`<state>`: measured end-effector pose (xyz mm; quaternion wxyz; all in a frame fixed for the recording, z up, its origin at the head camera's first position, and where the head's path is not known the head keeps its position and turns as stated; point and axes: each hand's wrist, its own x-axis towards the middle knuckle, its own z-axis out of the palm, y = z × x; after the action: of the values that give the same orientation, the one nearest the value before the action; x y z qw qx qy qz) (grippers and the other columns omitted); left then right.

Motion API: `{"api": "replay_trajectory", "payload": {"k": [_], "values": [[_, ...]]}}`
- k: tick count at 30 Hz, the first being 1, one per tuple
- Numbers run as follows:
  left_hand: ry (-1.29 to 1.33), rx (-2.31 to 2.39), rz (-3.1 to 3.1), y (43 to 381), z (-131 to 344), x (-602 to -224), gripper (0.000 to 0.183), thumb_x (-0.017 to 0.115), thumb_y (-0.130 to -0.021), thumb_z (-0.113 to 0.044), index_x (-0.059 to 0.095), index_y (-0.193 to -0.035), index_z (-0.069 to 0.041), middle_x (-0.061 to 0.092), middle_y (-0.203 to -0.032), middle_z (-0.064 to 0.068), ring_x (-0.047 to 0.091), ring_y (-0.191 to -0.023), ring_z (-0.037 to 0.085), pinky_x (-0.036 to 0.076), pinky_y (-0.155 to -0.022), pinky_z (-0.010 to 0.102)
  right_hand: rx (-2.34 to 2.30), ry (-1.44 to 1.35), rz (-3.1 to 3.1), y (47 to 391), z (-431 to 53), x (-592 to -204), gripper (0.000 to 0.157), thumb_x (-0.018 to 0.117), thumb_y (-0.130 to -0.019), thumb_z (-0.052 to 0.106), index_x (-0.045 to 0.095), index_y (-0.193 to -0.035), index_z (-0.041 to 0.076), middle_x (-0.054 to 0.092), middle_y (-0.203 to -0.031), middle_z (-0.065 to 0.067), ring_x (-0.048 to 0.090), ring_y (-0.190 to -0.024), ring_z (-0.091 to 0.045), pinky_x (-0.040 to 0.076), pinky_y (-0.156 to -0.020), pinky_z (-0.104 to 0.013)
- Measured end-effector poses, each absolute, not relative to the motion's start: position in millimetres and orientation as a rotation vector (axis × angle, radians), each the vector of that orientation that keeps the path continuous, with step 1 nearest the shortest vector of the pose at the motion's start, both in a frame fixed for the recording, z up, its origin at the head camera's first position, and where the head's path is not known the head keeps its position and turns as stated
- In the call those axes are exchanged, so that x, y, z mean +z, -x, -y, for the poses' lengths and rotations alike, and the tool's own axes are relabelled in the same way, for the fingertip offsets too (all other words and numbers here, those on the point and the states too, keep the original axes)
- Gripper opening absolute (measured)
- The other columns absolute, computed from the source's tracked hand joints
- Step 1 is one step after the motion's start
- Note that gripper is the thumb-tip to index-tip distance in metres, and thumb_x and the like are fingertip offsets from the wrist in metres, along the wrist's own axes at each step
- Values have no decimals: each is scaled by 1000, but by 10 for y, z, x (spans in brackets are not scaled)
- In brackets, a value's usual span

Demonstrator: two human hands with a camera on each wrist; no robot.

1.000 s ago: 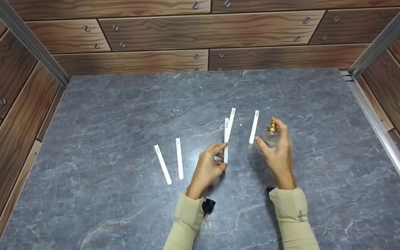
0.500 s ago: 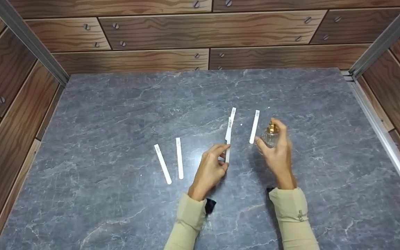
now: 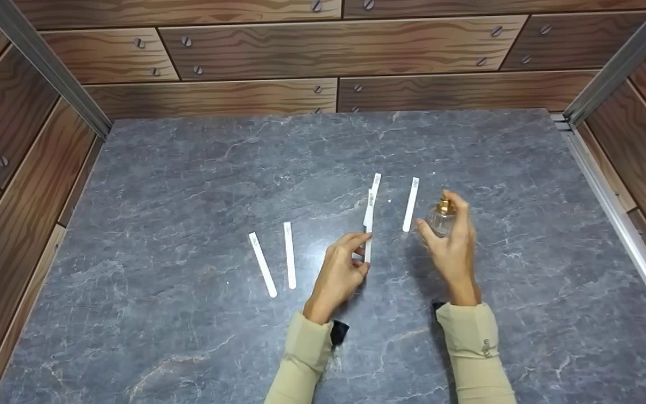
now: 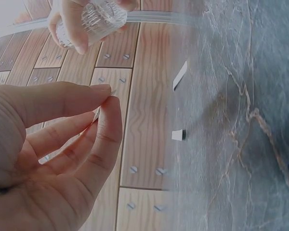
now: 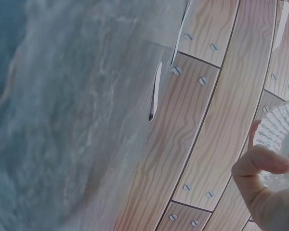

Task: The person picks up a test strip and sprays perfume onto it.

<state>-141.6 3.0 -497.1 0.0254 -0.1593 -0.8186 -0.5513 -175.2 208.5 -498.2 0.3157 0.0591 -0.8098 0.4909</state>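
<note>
Pinching a test strip in our left hand, we grip the glass perfume bottle in our right hand, both raised above the marbled table — apparently lining up a spray — and next probably comes aiming the gold nozzle.

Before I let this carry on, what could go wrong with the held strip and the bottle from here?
The glass bottle is off the table in the right hand alone, so it could slip and break.
A finger is at its gold top; if pressed, spray might catch the left hand, though I can't tell which way it points.
The thin white strip is pinched toward one end, so its free end might bend.
</note>
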Motion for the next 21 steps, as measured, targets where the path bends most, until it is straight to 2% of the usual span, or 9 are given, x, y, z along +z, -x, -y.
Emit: {"api": "replay_trajectory", "payload": {"k": [7, 14, 17, 21], "values": [[496, -1721, 2509, 1421, -31, -4981, 50, 65, -77, 25, 62, -126, 15, 66, -120, 22, 68, -91, 27, 56, -69, 16, 1304, -150, 2120, 1735, -2112, -4962, 64, 79, -76, -13, 50, -132, -2, 62, -112, -29, 59, -99, -38, 46, -88, -33], [471, -1727, 2508, 1422, -24, -4977, 50, 65, -78, 24, 63, -126, 14, 65, -121, 21, 68, -92, 27, 56, -71, 17, 1285, -171, 2142, 1746, -2116, -4972, 62, 80, -75, -12, 51, -130, -3, 62, -111, -29, 59, -97, -38, 46, -84, -32], [476, -1710, 2504, 1431, -19, -4993, 50, 65, -77, 24, 63, -126, 14, 66, -121, 20, 69, -91, 26, 56, -70, 17, 1297, -160, 2128, 1749, -2117, -4964, 62, 79, -76, -13, 51, -130, -2, 62, -112, -30, 59, -99, -39, 47, -87, -36], [485, -1704, 2495, 1442, -2, -5021, 50, 65, -77, 24, 63, -126, 15, 65, -121, 21, 69, -91, 27, 56, -70, 17, 1312, -151, 2116, 1748, -2116, -4965, 63, 79, -76, -13, 50, -131, -2, 62, -115, -31, 59, -104, -43, 47, -90, -51]]}}
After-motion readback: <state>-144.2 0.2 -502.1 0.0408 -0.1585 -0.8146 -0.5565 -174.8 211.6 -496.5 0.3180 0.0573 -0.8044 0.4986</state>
